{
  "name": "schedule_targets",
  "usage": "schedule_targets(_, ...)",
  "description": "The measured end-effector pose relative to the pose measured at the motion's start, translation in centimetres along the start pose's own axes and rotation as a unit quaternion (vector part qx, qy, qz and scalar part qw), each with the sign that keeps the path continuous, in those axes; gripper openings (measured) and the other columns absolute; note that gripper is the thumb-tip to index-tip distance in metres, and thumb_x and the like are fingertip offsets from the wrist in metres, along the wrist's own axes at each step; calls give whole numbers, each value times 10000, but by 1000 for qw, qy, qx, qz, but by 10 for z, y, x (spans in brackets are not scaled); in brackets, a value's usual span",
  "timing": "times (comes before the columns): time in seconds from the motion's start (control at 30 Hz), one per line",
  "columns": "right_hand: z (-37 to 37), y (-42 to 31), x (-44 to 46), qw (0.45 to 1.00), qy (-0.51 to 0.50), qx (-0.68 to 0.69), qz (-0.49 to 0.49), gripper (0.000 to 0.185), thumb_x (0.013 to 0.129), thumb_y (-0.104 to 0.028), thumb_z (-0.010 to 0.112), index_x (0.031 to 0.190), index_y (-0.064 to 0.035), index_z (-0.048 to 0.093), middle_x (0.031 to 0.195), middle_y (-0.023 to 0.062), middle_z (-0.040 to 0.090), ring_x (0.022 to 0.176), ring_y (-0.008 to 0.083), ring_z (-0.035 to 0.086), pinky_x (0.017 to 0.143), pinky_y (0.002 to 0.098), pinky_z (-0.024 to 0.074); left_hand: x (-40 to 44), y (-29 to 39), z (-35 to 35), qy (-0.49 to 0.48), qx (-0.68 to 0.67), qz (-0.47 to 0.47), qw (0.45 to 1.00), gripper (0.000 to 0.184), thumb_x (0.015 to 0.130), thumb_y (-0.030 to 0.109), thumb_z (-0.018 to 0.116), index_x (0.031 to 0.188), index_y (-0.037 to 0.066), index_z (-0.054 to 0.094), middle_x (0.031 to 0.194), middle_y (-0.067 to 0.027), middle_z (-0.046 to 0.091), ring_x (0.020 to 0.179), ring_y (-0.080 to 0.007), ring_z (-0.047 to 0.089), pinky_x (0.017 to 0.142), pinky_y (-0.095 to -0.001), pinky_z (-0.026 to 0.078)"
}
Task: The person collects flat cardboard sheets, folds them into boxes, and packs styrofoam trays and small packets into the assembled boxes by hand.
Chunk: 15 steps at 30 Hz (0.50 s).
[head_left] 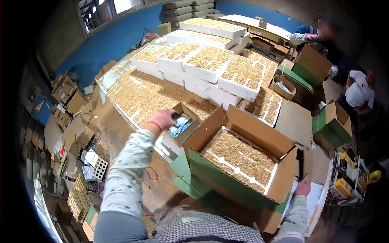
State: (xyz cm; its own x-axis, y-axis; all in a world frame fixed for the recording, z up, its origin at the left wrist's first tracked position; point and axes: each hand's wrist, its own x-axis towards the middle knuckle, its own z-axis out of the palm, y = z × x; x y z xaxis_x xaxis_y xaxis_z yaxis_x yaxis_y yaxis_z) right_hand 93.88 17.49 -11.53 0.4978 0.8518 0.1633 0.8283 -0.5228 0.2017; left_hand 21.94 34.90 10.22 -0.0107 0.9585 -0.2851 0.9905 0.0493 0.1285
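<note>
One blue wall (121,38) stands behind; one large carton (227,174) opens upward, long axis running far-left to near-right. Hands apart, grips unclear: left hand (163,119) at one small box (188,132), right hand (303,187) beside the carton.

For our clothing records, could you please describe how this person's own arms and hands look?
Both pale sleeves bear small, scattered dark marks; grey fabric shows above the left one. A reddish band seemingly rings the wrist of the left hand.

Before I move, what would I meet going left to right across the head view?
White holed tray → left hand → small open box → large green-sided box → right hand → lower yellow box.
</note>
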Motion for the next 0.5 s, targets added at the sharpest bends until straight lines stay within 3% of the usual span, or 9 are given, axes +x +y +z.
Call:
schedule_targets(0.03,-92,-29,3,982,-153,36,102,572,865,-299,518,1340,-42,329,1254,173,502,1101,288,531,899,353,437,16,-2,19,-13,50,81,995,510,765,321,621,1223,120,519,1301,-108,489,1193,-242,472,997,-351,373)
schedule_targets(0.07,-67,-2,17,999,4,4,53,572,844,-288,550,1326,-50,353,1237,196,509,1091,306,533,903,372,432,45,-7,50,-21,162,84,983,555,779,296,609,1268,71,474,1300,-93,497,1192,-226,480,977,-343,397)
schedule_targets(0.1,-82,12,29,996,52,49,56,554,830,-239,568,1302,-25,372,1200,213,529,1090,330,525,916,388,418,68,-11,74,-31,175,87,980,510,802,259,579,1265,67,484,1281,-91,515,1174,-225,499,956,-339,417)
schedule_targets(0.17,-176,8,26,940,54,336,8,452,829,-176,555,1205,48,442,1177,250,527,1092,388,497,913,396,404,93,-16,94,-49,186,83,978,396,843,187,514,1222,73,530,1234,-88,555,1133,-225,537,913,-331,452)
schedule_targets(0.27,-247,19,8,897,61,439,-2,418,835,-211,572,1148,56,495,1094,190,574,995,314,550,861,368,428,99,-23,92,38,227,106,967,277,867,130,458,1097,94,608,1148,-76,608,1065,-224,581,870,-324,478)
schedule_targets(0.33,-308,17,-9,876,-53,479,37,446,845,-218,569,1184,57,480,1110,160,568,1015,257,538,873,343,420,75,-21,51,75,79,37,993,286,834,225,531,1094,138,614,1117,-78,619,1017,-235,600,842,-334,492)
schedule_targets(0.4,-315,37,-21,892,23,451,9,414,859,-209,557,1187,35,494,1162,158,549,1051,232,532,881,322,420,117,-71,73,117,-70,33,990,327,737,307,655,1025,152,650,1051,-88,644,962,-254,618,807,-350,506)
schedule_targets(0.43,-323,42,-28,896,22,443,4,409,861,-207,555,1185,35,495,1161,155,550,1048,230,532,880,320,421,130,-93,69,61,-201,86,974,334,649,324,736,923,140,687,954,-106,665,898,-271,632,781,-357,512)
schedule_targets(0.5,-360,32,-47,894,4,448,3,407,864,-193,554,1195,35,490,1163,147,550,1048,227,532,891,313,415,118,-101,34,87,-232,68,967,253,647,244,743,863,120,699,884,-116,673,852,-275,639,772,-360,509)
